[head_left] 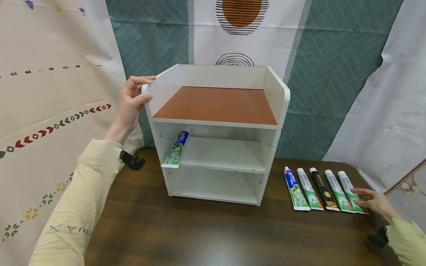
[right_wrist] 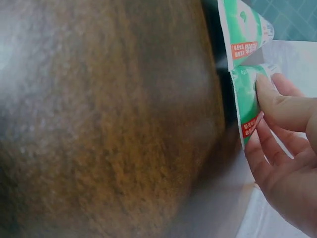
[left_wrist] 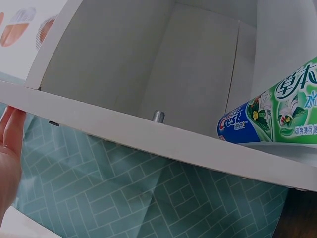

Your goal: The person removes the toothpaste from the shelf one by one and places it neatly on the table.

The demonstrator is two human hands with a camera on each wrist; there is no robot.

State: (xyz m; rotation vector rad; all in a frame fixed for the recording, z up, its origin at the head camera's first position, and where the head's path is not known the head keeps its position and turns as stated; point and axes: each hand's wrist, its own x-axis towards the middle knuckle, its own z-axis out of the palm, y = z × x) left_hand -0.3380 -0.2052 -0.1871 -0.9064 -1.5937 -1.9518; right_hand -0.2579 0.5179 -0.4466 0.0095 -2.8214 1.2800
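Observation:
My left hand [head_left: 131, 96] grips the upper left side panel of a small white shelf unit [head_left: 217, 199], thumb in front. In the left wrist view its fingers [left_wrist: 14, 131] curl over the panel's edge. A blue and green Crest toothpaste tube [head_left: 177, 149] lies on the middle shelf at the left, flat end outward. On the right of the table, my right hand [head_left: 377, 203] pinches the rightmost green and white toothpaste tube [right_wrist: 245, 96] between thumb and fingers, near its flat end. That tube lies at the end of a row, beside a similar green and white tube [right_wrist: 242, 29].
The row on the dark wooden table [head_left: 206, 232] also holds a blue and green tube [head_left: 296, 190], a green and white tube [head_left: 309, 190] and a black tube [head_left: 323, 190]. The unit's top has a brown panel [head_left: 217, 105]. Patterned cloths [head_left: 339, 74] hang behind and at the sides.

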